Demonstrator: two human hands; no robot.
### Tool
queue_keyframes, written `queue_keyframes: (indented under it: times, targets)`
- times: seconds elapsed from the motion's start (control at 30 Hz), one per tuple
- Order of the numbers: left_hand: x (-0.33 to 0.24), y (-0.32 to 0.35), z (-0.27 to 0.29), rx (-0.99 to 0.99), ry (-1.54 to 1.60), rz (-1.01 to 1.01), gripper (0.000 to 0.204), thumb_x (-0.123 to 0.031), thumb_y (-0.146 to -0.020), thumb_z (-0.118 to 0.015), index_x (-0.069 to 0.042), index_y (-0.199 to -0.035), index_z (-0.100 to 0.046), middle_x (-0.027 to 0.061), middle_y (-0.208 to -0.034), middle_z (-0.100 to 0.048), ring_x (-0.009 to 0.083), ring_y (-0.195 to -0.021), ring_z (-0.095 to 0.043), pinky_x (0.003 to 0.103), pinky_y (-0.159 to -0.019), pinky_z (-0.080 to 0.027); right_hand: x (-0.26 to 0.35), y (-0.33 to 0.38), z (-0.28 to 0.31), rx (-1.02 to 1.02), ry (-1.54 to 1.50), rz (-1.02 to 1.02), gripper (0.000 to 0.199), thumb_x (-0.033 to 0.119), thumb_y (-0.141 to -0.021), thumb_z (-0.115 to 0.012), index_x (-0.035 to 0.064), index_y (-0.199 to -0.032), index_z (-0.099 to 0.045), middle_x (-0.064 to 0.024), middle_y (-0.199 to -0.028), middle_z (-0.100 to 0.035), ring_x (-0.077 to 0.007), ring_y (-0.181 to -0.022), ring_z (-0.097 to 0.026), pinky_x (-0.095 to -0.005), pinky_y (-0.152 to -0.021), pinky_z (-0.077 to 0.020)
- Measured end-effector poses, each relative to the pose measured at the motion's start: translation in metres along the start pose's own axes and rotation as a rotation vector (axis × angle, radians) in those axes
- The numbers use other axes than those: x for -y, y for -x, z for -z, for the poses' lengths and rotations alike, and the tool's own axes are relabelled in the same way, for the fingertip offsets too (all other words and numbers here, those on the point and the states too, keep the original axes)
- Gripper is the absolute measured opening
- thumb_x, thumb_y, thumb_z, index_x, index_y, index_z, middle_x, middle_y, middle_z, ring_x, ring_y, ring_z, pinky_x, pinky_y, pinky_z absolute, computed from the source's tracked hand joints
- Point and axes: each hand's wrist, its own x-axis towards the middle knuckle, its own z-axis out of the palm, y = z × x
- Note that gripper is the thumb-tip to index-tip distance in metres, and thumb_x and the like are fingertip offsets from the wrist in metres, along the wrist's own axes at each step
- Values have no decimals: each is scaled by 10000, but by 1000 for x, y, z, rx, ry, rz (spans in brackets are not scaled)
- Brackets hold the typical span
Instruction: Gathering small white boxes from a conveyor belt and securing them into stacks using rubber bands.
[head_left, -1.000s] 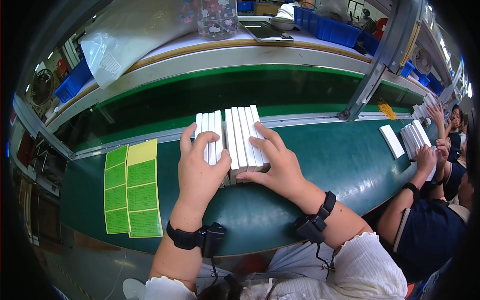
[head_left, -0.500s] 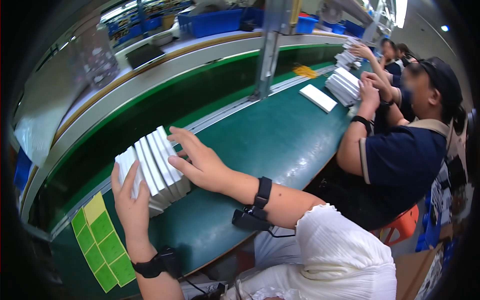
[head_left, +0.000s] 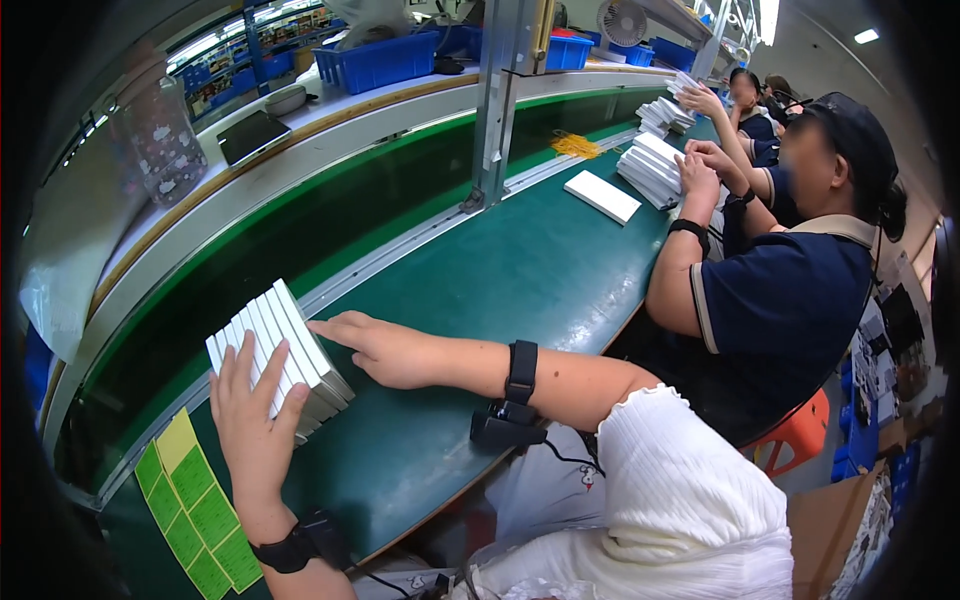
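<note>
A row of white boxes (head_left: 290, 322) is stood side by side on the green worktop (head_left: 480, 290), near its rail. The row's left part is covered by the left hand (head_left: 253, 430), fingers spread; the right hand (head_left: 385, 350) is held, fingers extended, at its right end.

Head view: from my own head, the left of two side-by-side fisheye cameras.
Facing: down and forward, slanting rightward along the smooth dark-green table (head_left: 470, 290).
Nearest: my white ribbed cloth sleeve (head_left: 690, 490), large at lower right.
Middle range: my bare left hand (head_left: 252, 425) and bare right hand (head_left: 390, 352), seen from above.
Farther: a co-worker in a navy-blue, beige-trimmed shirt (head_left: 780, 290).
</note>
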Motion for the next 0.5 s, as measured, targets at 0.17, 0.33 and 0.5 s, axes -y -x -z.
queue_keyframes:
  times: [0.17,0.33,0.5]
  targets:
    - [2,3,-3,76,23,37,399,-379,-813,-514,-175,-1151,-571,116,-1323,-391,333,-1244,-300,467,-1038,-165,-47,10,60,-230,484,16,610,70,-704,-601,40,-1271,-379,-228,-1226,-397,-374,-1185,-343,-405,-993,-308]
    - [-3,0,-3,57,-30,4,384,-334,-833,-486,-163,-1170,-552,88,-1334,-384,322,-1251,-292,433,-1037,-183,-138,67,204,-912,1235,-527,519,151,-684,-619,7,-1158,-465,-246,-1248,-373,-387,-1137,-404,-420,-915,-396]
    - [5,3,-1,24,19,-3,399,-379,-805,-527,-163,-1135,-579,123,-1306,-408,351,-1223,-324,474,-1015,-201,-160,113,212,-574,1148,-1434,535,428,-834,-454,13,-1168,-493,-201,-1244,-438,-337,-1189,-378,-469,-920,-357]
